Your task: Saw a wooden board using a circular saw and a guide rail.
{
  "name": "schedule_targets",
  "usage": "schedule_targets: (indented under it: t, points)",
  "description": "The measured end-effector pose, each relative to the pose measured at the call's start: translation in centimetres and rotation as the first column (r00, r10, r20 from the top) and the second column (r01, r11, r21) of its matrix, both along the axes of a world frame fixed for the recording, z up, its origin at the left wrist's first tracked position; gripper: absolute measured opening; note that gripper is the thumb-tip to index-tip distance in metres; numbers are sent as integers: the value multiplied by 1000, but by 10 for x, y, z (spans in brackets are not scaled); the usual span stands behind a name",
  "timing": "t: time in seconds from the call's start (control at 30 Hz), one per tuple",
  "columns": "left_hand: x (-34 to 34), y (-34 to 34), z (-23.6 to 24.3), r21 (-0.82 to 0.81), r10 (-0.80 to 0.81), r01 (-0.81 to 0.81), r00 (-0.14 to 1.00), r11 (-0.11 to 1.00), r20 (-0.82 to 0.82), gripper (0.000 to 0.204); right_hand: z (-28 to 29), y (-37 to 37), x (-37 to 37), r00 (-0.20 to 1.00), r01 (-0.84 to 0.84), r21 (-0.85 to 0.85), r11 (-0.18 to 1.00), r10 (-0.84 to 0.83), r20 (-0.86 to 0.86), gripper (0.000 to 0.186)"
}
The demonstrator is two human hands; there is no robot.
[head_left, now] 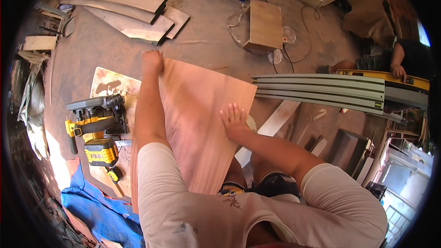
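Note:
A broad reddish-brown wooden panel lies before me, tilted across the view and reaching back to my lap. At its far left corner my left hand is closed around the edge. My right hand rests flat on the panel near its right edge, fingers spread. Left of the panel, a yellow and black cordless circular saw sits on a pale stained board. By the saw's battery is a yellow and black tape measure, with a flat yellowish stick beside it.
A long pale-green guide rail extends rightward from the panel; beyond it a co-worker's hand touches a yellow spirit level. Long planks lie far left, a wooden box with cords far right, a blue tarp near left.

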State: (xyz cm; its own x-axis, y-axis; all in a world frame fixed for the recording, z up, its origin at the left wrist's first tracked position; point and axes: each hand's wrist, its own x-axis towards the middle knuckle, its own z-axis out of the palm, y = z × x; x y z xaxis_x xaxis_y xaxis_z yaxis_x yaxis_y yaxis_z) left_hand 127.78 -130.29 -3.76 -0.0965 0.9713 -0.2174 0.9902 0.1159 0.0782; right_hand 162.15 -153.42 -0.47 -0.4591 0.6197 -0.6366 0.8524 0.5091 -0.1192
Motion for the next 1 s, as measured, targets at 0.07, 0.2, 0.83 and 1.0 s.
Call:
schedule_targets:
  t: [0.07,0.2,0.83,1.0]
  points:
    - [5,-5,-2,65,-97,100,995,993,-34,37,-3,-3,1,999,14,25,1000,-13,-40,107]
    - [61,-37,-14,295,-346,294,928,909,142,37,0,-2,1,1000,2,23,1000,-2,27,83]
    - [298,-148,11,238,-289,163,530,957,797,39,-13,-2,18,974,34,-77,996,-50,-223,60]
    - [181,-287,0,109,415,-434,895,894,163,81,-17,51,85,790,280,123,952,-156,-593,78]
